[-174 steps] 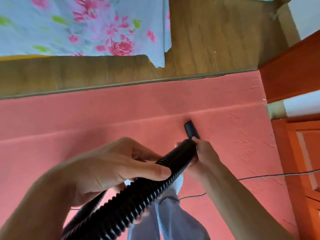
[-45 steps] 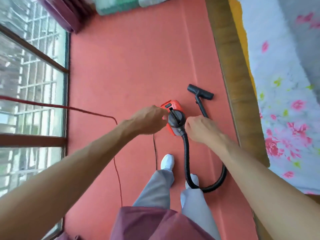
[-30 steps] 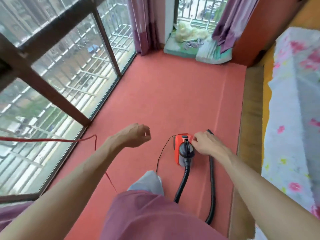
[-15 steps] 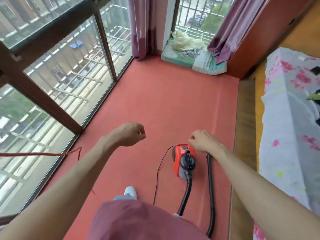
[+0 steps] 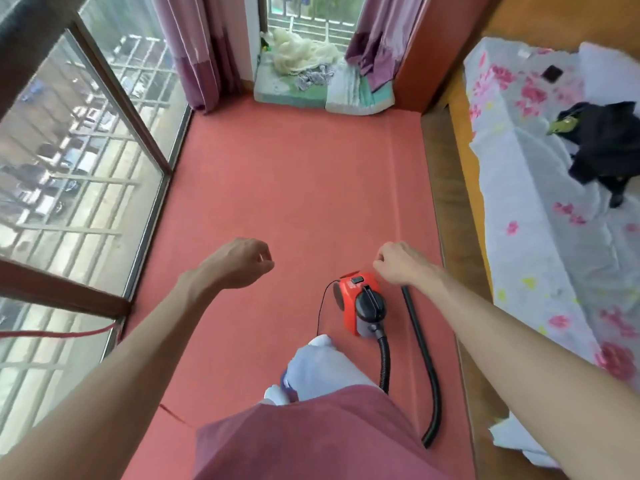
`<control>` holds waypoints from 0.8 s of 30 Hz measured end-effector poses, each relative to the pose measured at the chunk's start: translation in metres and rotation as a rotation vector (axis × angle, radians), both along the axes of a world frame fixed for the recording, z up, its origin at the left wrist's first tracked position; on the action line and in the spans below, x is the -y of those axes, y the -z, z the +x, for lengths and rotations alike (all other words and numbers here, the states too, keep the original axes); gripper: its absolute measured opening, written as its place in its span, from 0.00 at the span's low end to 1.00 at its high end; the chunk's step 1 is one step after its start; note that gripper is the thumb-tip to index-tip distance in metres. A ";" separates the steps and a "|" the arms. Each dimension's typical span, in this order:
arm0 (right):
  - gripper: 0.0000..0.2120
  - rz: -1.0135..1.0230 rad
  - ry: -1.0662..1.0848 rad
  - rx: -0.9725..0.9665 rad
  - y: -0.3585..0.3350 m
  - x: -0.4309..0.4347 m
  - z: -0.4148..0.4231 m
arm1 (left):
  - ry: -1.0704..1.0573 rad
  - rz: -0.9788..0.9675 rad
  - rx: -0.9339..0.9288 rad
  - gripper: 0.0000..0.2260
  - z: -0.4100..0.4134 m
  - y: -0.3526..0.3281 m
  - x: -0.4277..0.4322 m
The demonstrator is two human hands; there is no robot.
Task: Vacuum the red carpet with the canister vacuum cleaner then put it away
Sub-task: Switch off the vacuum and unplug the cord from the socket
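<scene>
The small red-orange canister vacuum with a black handle stands on the red carpet, just ahead of my feet. Its black hose loops from the canister's near end round to the right and runs up beside it; the far end is hidden behind my right hand. A thin black power cord leaves the canister's left side. My left hand hangs in the air left of the vacuum, fingers loosely curled, holding nothing. My right hand hovers just above the canister's far right corner, also loosely curled and holding nothing.
A wooden bed frame with a floral sheet and dark clothes borders the carpet on the right. Barred windows line the left. Purple curtains and folded cushions lie at the far end. A red cord runs at lower left.
I have stood up and the view has lifted. Both hands have come off the canister and risen above it; the vacuum stays put on the carpet.
</scene>
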State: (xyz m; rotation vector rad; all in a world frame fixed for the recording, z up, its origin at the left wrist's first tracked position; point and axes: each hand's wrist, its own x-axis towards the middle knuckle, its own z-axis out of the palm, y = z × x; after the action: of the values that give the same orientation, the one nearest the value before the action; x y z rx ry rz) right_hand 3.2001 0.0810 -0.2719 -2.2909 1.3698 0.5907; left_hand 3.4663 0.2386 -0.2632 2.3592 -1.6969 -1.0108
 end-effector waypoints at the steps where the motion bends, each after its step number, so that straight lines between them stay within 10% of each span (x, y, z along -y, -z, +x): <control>1: 0.13 -0.005 0.015 -0.011 0.002 0.007 -0.002 | 0.024 0.001 0.002 0.10 -0.002 0.001 0.013; 24: 0.15 0.053 0.684 0.011 0.067 0.097 -0.061 | 0.823 0.103 0.227 0.13 -0.082 0.038 0.291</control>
State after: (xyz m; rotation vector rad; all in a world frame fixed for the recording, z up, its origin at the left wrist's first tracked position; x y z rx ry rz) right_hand 3.1396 -0.0162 -0.3390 -1.6154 1.9529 0.3736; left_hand 3.3838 -0.0522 -0.3009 1.8616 -2.8735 -0.9206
